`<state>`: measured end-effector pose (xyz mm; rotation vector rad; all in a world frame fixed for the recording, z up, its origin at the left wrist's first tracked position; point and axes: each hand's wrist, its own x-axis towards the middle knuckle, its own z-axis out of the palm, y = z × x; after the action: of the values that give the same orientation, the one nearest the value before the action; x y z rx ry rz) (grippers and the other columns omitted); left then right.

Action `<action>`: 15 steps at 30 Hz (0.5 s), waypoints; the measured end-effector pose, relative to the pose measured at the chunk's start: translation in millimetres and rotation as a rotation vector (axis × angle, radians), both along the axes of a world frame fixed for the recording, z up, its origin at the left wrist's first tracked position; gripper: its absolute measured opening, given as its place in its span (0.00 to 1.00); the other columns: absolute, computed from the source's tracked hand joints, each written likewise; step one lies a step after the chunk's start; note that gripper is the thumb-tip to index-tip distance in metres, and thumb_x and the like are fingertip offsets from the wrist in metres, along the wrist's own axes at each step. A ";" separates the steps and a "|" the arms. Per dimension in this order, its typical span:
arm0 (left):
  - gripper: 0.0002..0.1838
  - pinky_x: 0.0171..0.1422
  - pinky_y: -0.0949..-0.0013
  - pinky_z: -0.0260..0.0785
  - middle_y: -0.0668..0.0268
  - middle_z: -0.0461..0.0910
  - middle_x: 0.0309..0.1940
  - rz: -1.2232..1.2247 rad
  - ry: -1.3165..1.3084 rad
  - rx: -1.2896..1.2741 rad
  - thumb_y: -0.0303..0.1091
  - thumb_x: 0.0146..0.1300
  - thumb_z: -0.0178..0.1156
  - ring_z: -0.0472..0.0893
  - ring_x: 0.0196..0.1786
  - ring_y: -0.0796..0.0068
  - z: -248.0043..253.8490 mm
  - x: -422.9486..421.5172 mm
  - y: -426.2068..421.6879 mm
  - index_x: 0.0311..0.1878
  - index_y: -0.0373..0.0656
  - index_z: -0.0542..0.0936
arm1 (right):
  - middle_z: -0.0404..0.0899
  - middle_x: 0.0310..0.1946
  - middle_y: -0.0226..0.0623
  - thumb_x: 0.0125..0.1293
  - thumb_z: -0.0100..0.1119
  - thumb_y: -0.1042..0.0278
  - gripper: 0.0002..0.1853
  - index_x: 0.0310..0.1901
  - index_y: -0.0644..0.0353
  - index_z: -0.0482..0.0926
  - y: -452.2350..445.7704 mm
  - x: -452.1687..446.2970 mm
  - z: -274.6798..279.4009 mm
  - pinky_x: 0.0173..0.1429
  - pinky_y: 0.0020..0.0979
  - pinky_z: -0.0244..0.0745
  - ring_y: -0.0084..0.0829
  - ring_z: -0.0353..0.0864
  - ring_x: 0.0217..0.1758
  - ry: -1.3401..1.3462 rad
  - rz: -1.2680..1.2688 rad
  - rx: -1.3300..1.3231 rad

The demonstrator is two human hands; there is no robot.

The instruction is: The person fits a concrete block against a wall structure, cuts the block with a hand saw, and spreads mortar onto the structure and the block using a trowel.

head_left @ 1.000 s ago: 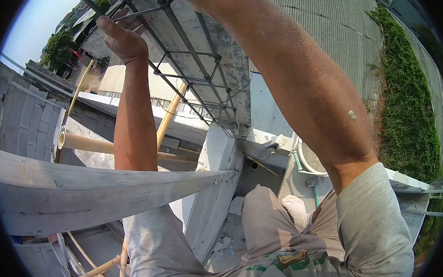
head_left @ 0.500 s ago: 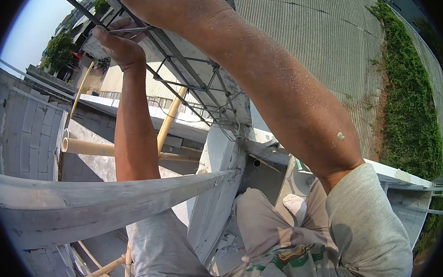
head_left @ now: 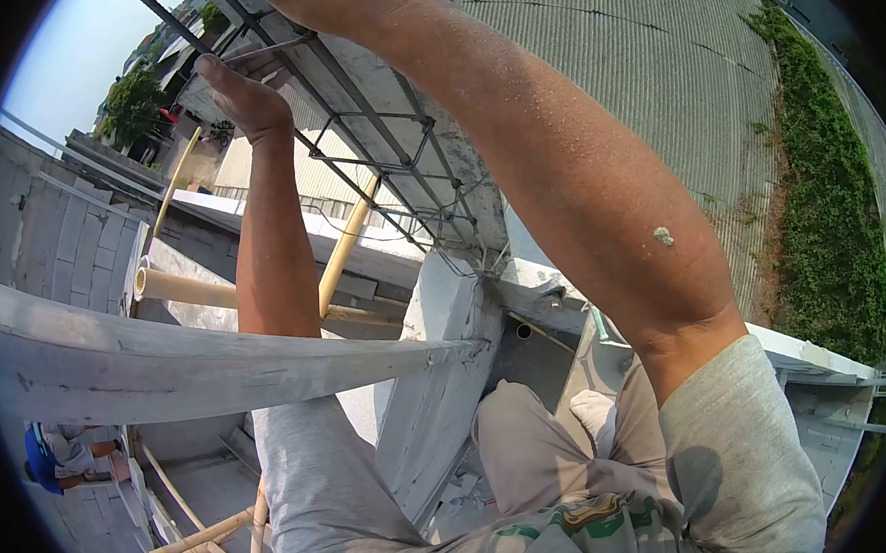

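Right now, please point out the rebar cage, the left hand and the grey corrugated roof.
Rebar cage (head_left: 412,165): head view, a bar crossing.
Left hand (head_left: 253,104): head view, its middle.
Grey corrugated roof (head_left: 638,71): head view, its ribbed surface.

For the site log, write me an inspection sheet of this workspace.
Surface: pale wall top, scuffed; a long grey beam crosses the view.
Job's things: metal bar cage, in the upper middle.
Clutter: small rubble low between wall and knees.
Hands: left hand at the cage's bars, hold unclear; right hand cut off by the picture's top.
Cables: nothing seen that is clearly a cable.
Surroundings: corrugated roof, greenery, bamboo poles, another person lower left.
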<state>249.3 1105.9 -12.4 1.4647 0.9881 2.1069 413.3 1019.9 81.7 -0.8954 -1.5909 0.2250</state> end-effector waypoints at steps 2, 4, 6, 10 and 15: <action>0.49 0.35 0.65 0.80 0.55 0.83 0.29 -0.025 0.001 0.007 0.78 0.67 0.34 0.84 0.31 0.65 -4.5 -2.0 2.8 0.44 0.32 0.79 | 0.67 0.57 0.83 0.78 0.46 0.45 0.46 0.67 0.92 0.47 3.3 2.1 -2.2 0.70 0.48 0.69 0.67 0.72 0.64 0.005 -0.004 -0.006; 0.49 0.36 0.65 0.79 0.55 0.83 0.31 -0.029 0.010 0.017 0.78 0.67 0.33 0.84 0.31 0.65 -2.6 -5.0 7.1 0.46 0.32 0.78 | 0.67 0.57 0.82 0.78 0.46 0.44 0.46 0.67 0.92 0.48 4.9 4.3 -1.8 0.70 0.48 0.69 0.67 0.72 0.64 0.012 -0.011 -0.006; 0.50 0.39 0.65 0.79 0.54 0.84 0.33 -0.016 0.024 0.016 0.79 0.67 0.32 0.84 0.33 0.64 -3.8 -5.7 7.1 0.48 0.33 0.78 | 0.67 0.57 0.82 0.78 0.47 0.44 0.46 0.67 0.92 0.48 4.0 8.1 -1.5 0.70 0.48 0.69 0.67 0.72 0.64 0.017 -0.023 -0.002; 0.52 0.53 0.61 0.74 0.51 0.83 0.44 0.026 0.148 -0.067 0.79 0.68 0.27 0.83 0.46 0.60 -17.9 -6.3 -6.0 0.53 0.32 0.76 | 0.68 0.56 0.82 0.77 0.47 0.43 0.46 0.67 0.91 0.49 2.1 9.8 -4.0 0.70 0.48 0.69 0.66 0.72 0.64 0.026 -0.023 -0.003; 0.50 0.70 0.53 0.60 0.47 0.78 0.54 0.056 0.218 -0.187 0.75 0.72 0.28 0.76 0.60 0.55 -78.4 -27.4 -24.4 0.59 0.30 0.74 | 0.68 0.56 0.81 0.77 0.48 0.43 0.46 0.67 0.91 0.50 -3.3 15.4 -7.0 0.70 0.48 0.69 0.66 0.72 0.64 0.045 -0.043 -0.009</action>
<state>221.9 1081.5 -90.8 1.6102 1.2824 1.8611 428.7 1016.5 74.7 -0.9244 -1.5291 0.2204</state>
